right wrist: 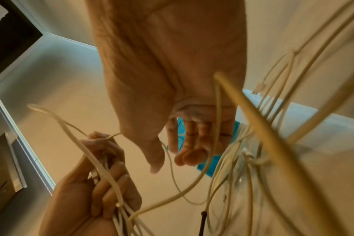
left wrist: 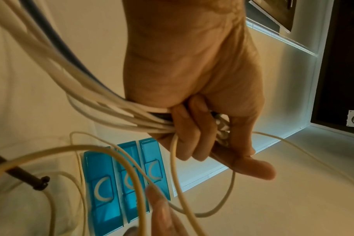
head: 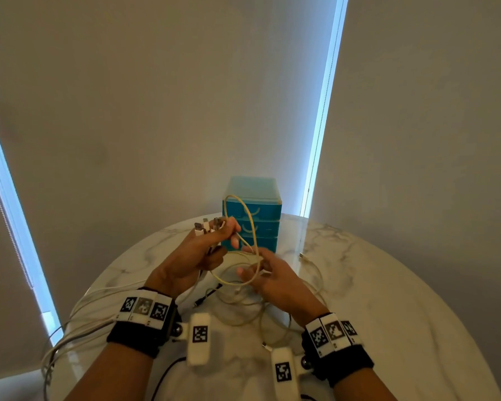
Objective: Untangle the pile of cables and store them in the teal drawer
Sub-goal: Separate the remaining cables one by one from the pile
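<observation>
My left hand [head: 226, 235] is raised over the table and grips a bundle of white cables [left wrist: 111, 102]. Their plugs [head: 204, 225] stick up above its fist. A cream cable [head: 254, 225] loops up from that grip and down across my right hand [head: 255, 270]. The right hand's fingers [right wrist: 190, 143] are loosely spread, with the loop running over them and the thumb apart. The teal drawer unit [head: 261, 209] stands just behind both hands, all three drawer fronts [left wrist: 99, 167] shut. The left hand [right wrist: 103, 175] also shows low in the right wrist view.
More cream cables [head: 243, 311] lie tangled on the round marble table [head: 388, 299] below the hands. A black cable with a plug [head: 198, 302] lies among them. White cables [head: 70, 322] trail off the table's left edge. A wall and blinds stand behind.
</observation>
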{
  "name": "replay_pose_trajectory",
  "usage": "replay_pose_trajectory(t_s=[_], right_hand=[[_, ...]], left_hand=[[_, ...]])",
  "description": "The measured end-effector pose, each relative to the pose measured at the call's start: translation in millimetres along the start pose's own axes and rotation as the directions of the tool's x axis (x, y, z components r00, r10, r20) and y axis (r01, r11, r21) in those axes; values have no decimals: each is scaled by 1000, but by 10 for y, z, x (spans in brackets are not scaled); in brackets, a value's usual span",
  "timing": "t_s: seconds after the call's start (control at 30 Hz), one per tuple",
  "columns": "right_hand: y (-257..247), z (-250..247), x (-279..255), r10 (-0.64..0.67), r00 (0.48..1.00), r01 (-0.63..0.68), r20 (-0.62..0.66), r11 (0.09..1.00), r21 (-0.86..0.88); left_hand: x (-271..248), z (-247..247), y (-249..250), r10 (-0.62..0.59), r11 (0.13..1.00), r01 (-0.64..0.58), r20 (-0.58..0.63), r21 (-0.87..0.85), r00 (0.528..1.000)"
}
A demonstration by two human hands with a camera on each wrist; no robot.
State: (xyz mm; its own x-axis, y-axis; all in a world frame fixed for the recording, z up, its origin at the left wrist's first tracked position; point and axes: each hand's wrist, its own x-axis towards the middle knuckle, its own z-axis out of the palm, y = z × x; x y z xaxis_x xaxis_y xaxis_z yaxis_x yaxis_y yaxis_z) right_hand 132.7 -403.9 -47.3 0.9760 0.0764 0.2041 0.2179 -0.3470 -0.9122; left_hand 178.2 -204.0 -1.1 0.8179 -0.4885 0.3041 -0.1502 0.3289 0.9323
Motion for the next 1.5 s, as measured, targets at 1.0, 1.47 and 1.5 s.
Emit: replay_pose_trajectory(t_s=[1.0, 1.47, 1.5], right_hand=[[-249, -243, -99, 162, 987, -155, 13, 910, 384], [-353, -470, 44, 192, 879, 286, -437, 523, 803], [-324, -531, 43, 230, 853, 298, -469, 524, 798]], left_hand=[[-9, -155, -23, -52, 965, 130, 316, -229, 947], [-61, -44, -10, -213, 977, 183, 509, 108, 834], [-58, -23, -8, -228, 972, 180, 426, 150, 876]])
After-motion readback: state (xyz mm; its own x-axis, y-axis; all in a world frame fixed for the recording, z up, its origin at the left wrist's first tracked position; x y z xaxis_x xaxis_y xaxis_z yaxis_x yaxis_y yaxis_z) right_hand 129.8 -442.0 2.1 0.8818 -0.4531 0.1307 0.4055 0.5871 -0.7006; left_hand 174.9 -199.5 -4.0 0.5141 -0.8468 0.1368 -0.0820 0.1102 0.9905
